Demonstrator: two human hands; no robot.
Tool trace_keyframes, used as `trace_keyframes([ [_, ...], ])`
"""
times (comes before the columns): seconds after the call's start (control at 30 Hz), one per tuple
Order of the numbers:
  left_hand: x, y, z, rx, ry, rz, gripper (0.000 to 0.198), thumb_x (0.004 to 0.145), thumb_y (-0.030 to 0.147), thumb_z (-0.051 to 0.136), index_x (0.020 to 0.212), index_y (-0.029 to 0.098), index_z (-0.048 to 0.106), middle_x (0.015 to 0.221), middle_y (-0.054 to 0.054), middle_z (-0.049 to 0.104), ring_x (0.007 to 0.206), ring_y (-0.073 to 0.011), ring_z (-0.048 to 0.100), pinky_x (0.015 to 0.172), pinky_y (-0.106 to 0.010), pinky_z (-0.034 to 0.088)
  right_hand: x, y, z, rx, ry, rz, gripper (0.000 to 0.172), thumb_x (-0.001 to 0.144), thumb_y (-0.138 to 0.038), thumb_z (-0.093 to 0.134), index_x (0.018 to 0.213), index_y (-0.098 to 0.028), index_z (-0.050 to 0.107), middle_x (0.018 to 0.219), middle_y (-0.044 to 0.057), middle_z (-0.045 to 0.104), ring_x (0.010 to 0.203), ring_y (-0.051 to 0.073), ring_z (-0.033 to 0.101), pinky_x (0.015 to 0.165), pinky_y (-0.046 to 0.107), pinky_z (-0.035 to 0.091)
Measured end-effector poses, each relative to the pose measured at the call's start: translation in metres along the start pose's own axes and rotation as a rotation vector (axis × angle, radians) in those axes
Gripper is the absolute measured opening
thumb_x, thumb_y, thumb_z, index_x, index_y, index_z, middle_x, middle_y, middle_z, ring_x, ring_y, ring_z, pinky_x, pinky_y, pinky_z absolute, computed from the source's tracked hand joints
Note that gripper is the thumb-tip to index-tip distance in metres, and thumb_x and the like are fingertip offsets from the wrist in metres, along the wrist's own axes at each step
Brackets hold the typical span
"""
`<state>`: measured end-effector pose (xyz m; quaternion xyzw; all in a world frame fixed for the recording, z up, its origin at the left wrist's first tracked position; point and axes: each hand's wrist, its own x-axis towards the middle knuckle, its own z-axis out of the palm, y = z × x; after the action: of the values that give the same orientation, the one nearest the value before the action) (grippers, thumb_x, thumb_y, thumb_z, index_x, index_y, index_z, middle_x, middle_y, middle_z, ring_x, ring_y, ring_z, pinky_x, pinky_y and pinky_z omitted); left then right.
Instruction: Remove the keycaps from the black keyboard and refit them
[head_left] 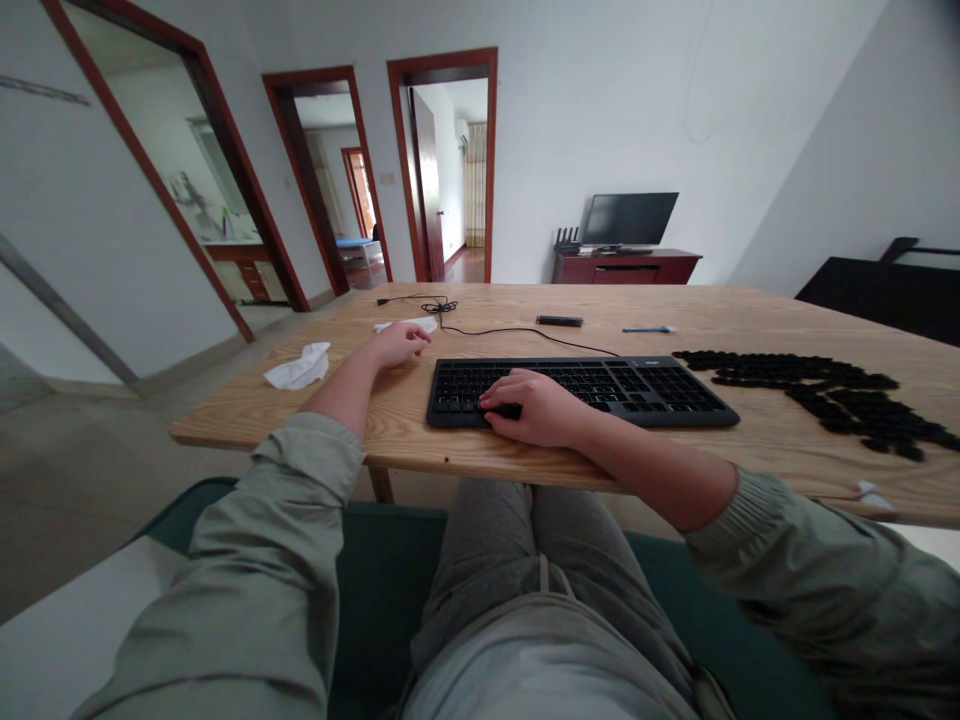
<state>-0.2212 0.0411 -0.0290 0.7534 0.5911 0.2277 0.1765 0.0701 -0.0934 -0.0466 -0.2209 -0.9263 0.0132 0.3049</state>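
A black keyboard [600,390] with its keycaps removed lies on the wooden table [750,460] in front of me. My right hand [536,408] rests on the keyboard's left end, fingers curled and pressing a black keycap at the near-left corner. My left hand [397,345] lies on the table left of the keyboard, fingers curled around a small white tissue or wipe [409,324]. A pile of loose black keycaps [817,385] is spread on the table to the right.
A crumpled white tissue [298,367] lies near the table's left edge. The keyboard's cable [480,328], a small black tool [559,320] and a blue pen [649,329] lie further back. A TV [630,218] on a cabinet and open doorways stand behind.
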Motion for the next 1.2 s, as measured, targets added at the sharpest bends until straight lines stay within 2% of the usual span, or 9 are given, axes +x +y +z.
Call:
trace_keyframes([
  [0.3, -0.001, 0.000, -0.001, 0.008, 0.012, -0.004, 0.034, 0.079, 0.031, 0.059, 0.109, 0.019, 0.071, 0.087, -0.004, 0.069, 0.061, -0.0121, 0.055, 0.050, -0.021, 0.038, -0.002, -0.007, -0.007, -0.049, -0.032, -0.004, 0.031, 0.082, -0.016, 0.061, 0.110, -0.016, 0.074, 0.104, 0.010, 0.075, 0.092, 0.021, 0.067, 0.088, 0.037, 0.051],
  [0.43, -0.005, 0.007, -0.002, 0.028, 0.012, -0.010, 0.034, 0.080, 0.028, 0.057, 0.110, 0.017, 0.071, 0.088, -0.005, 0.069, 0.065, -0.0123, 0.056, 0.053, -0.020, 0.039, -0.003, -0.008, -0.007, -0.034, -0.049, -0.034, 0.031, 0.080, -0.014, 0.060, 0.107, -0.015, 0.076, 0.107, 0.010, 0.075, 0.096, 0.022, 0.068, 0.091, 0.038, 0.050],
  [0.67, -0.014, 0.020, -0.005, 0.061, 0.008, -0.022, 0.035, 0.081, 0.022, 0.055, 0.110, 0.015, 0.072, 0.089, -0.006, 0.070, 0.062, -0.0118, 0.055, 0.051, -0.021, 0.038, -0.003, -0.008, -0.006, -0.058, -0.049, -0.063, 0.033, 0.079, -0.014, 0.059, 0.108, -0.013, 0.076, 0.106, 0.011, 0.075, 0.092, 0.022, 0.067, 0.088, 0.037, 0.052],
  [0.9, -0.017, 0.021, -0.005, 0.043, -0.016, -0.055, 0.036, 0.081, 0.024, 0.056, 0.114, 0.018, 0.070, 0.090, -0.005, 0.069, 0.057, -0.0109, 0.053, 0.046, -0.020, 0.036, -0.005, -0.006, -0.005, -0.079, -0.058, -0.087, 0.036, 0.079, -0.015, 0.058, 0.110, -0.014, 0.075, 0.110, 0.011, 0.074, 0.094, 0.022, 0.066, 0.089, 0.037, 0.051],
  [1.2, -0.020, 0.025, -0.003, 0.010, -0.017, -0.068, 0.034, 0.081, 0.024, 0.057, 0.111, 0.017, 0.070, 0.088, -0.005, 0.069, 0.059, -0.0117, 0.056, 0.049, -0.021, 0.038, -0.003, -0.003, -0.004, -0.033, -0.057, -0.084, 0.033, 0.077, -0.016, 0.060, 0.106, -0.014, 0.076, 0.109, 0.010, 0.074, 0.096, 0.022, 0.066, 0.093, 0.039, 0.047],
])
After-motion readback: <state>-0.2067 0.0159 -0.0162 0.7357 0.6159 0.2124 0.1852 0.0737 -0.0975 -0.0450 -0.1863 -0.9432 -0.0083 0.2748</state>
